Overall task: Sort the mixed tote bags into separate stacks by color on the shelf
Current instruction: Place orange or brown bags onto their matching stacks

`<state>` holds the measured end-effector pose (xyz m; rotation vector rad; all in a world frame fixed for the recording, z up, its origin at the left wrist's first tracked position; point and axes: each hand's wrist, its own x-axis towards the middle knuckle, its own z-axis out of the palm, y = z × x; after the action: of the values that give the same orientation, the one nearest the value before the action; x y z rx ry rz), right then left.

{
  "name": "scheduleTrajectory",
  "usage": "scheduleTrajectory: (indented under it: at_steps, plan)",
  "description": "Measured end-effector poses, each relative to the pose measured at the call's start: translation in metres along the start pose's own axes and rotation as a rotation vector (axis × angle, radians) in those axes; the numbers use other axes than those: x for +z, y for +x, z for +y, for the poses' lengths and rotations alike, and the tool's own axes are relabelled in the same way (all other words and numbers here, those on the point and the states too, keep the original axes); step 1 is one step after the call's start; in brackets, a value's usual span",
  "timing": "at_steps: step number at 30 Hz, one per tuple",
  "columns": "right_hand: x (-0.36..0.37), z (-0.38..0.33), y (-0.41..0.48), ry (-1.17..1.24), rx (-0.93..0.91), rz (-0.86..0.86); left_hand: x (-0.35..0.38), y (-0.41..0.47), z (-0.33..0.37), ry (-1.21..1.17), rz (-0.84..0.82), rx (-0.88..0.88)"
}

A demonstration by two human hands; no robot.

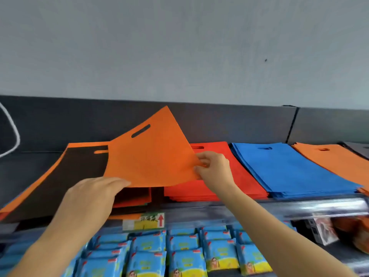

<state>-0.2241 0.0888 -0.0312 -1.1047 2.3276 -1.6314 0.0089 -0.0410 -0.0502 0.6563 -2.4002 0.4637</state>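
Note:
An orange tote bag [148,154] is lifted and tilted above the mixed pile. My right hand [214,170] pinches its right edge. My left hand [95,193] lies under its lower left corner with straight fingers touching it. Below it, a black bag [65,176] tops the mixed stack, with orange bags showing under it. To the right lie a red stack [217,156], a blue stack [283,166] and an orange stack [335,158], all flat on the shelf [279,206].
A grey back panel and wall rise behind the shelf. A price label with a red arrow [143,220] sits on the shelf's front edge. Several blue packets [179,252] hang below. A white cord [12,130] loops at far left.

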Motion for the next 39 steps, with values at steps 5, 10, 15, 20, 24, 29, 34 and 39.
scheduleTrajectory:
  at_steps: [5,10,15,20,24,29,34,39]
  plan:
    - [-0.078,0.052,0.001,-0.027,0.018,0.113,0.015,0.036,0.082,-0.101,0.074,0.163]
    - [-0.177,0.118,0.008,-0.024,0.06,0.193,0.031,0.073,0.188,-0.167,0.093,0.287]
    - [-0.291,0.187,0.026,-0.048,0.102,0.272,0.047,0.119,0.314,-0.287,0.073,0.326]
    - [-0.389,0.249,0.041,-0.103,0.152,0.349,0.062,0.161,0.426,-0.39,0.049,0.391]
    - [-0.449,0.286,0.051,-0.16,0.191,0.401,0.07,0.186,0.497,-0.449,0.025,0.438]
    - [-0.497,0.321,0.062,-0.242,0.206,0.455,0.08,0.21,0.556,-0.453,-0.09,0.488]
    - [-0.532,0.34,0.073,-0.458,0.223,0.474,0.08,0.23,0.604,-0.459,-0.19,0.499]
    - [-0.531,0.346,0.074,-0.685,0.108,0.376,0.097,0.235,0.63,-0.546,-0.352,0.442]
